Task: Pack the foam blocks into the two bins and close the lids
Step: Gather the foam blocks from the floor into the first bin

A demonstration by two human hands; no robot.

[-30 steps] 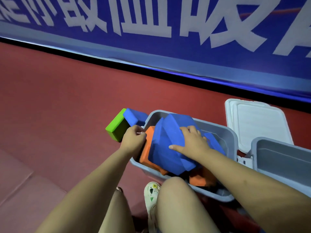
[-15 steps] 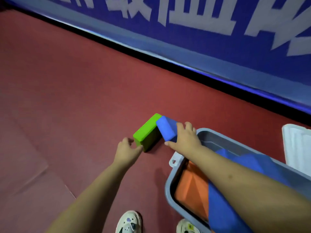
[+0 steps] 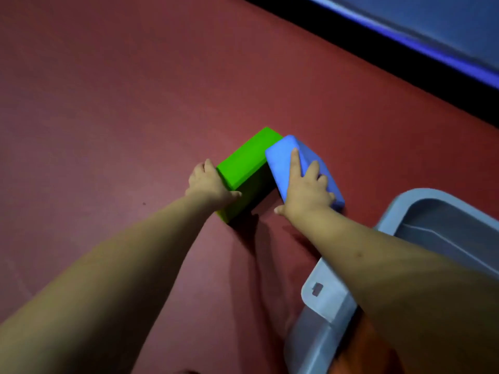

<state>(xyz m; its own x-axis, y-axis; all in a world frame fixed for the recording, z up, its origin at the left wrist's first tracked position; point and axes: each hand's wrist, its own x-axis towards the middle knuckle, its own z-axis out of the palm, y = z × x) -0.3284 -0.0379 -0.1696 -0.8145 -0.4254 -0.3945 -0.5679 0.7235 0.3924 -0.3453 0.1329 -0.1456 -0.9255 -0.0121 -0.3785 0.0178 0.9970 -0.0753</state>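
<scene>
Nearest the camera, at lower right, a grey bin point(image 3: 326, 306) stands on the red floor point(image 3: 108, 117); an orange foam block point(image 3: 361, 354) shows inside it, partly hidden by the right forearm. Beyond the bin, the right hand point(image 3: 305, 193) lies on top of the blue foam block point(image 3: 283, 160), fingers spread over its upper face and thumb hooked at its near edge. The left hand point(image 3: 208, 182) grips the near end of the green foam block point(image 3: 248, 160). Both blocks rest on the floor, touching at their far corners. Farthest away, a blue banner point(image 3: 445, 28) runs along the floor edge.
</scene>
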